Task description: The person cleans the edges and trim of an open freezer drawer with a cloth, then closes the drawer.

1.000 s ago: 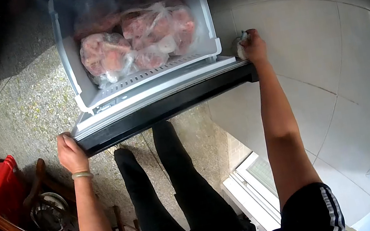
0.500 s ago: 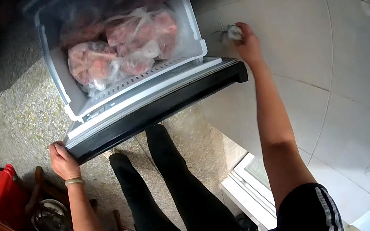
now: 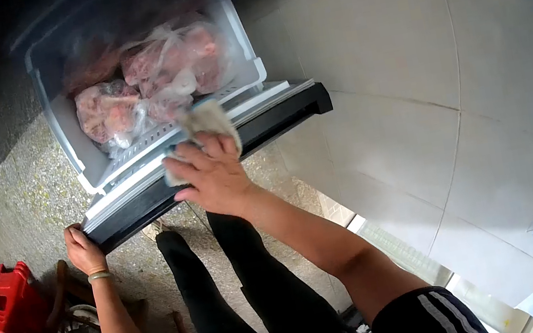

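Observation:
A freezer drawer (image 3: 54, 124) is pulled out, with a black front panel (image 3: 140, 212) and a white inner edge. In it lie several clear plastic bags of frozen meat (image 3: 108, 112). My left hand (image 3: 84, 250) grips the panel's left corner, its fingers curled over the edge. My right hand (image 3: 213, 179) presses a pale cloth (image 3: 215, 120) against the top edge of the drawer front, near its middle. Part of the cloth shows beyond my fingers, and the rest is under my palm.
A tiled wall (image 3: 379, 42) rises on the right. Speckled flooring (image 3: 23, 186) lies at the left and beneath the drawer. A red plastic case (image 3: 17, 300) and a wooden chair-like frame (image 3: 56, 297) stand at lower left. My legs (image 3: 208, 282) are close below the drawer front.
My right hand has swung left with the cloth, from beside the wall onto the drawer's top edge. My left hand keeps its grip; the view has shifted slightly.

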The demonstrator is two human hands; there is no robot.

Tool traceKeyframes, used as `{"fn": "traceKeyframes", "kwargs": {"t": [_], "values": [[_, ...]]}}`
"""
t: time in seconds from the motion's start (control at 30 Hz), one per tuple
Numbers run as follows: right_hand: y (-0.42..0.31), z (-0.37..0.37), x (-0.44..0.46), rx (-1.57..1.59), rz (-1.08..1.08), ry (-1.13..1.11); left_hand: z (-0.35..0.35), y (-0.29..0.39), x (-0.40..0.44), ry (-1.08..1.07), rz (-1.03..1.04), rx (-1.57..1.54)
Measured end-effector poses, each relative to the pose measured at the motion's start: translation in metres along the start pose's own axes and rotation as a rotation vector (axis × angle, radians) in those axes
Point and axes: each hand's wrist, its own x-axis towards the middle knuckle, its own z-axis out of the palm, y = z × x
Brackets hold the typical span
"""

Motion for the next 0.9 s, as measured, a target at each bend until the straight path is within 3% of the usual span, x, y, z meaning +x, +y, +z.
{"fn": "traceKeyframes", "kwargs": {"t": [0.07,0.13,0.2,0.23,0.3,0.33,0.4,0.53,0.6,0.7,0.83,0.9], "values": [[0.023,0.006,-0.001,-0.155,-0.028,0.018,-0.002,0.0,0.0,-0.027,0.008,0.011],[0.064,-0.019,-0.009,-0.494,0.089,0.003,-0.006,0.011,-0.002,-0.023,-0.027,-0.001],[0.127,-0.046,-0.015,-0.674,0.298,0.093,-0.003,-0.002,0.001,-0.032,-0.011,0.007],[0.167,-0.056,-0.019,-0.699,0.303,0.213,-0.003,-0.003,0.0,-0.037,-0.009,0.002],[0.206,-0.089,-0.006,-0.377,0.633,0.037,-0.004,0.001,0.0,-0.051,-0.026,0.013],[0.22,-0.096,-0.003,-0.377,0.638,0.038,-0.005,0.003,-0.001,-0.053,-0.021,0.013],[0.236,-0.108,-0.003,0.286,0.767,-0.146,-0.007,0.007,-0.001,-0.056,-0.034,0.024],[0.237,-0.109,-0.022,0.497,1.028,-0.039,-0.006,-0.011,0.007,-0.064,0.044,-0.054],[0.256,-0.102,-0.039,0.558,1.027,-0.041,-0.011,-0.006,0.01,-0.081,0.02,-0.044],[0.279,-0.074,-0.061,1.186,1.142,0.017,-0.014,-0.005,0.012,-0.092,0.016,-0.012],[0.313,-0.018,-0.056,1.316,1.112,-0.016,-0.012,-0.009,0.012,-0.076,0.072,-0.068],[0.332,0.018,-0.047,1.04,1.185,-0.09,-0.014,-0.011,0.013,-0.084,0.069,-0.076]]}}
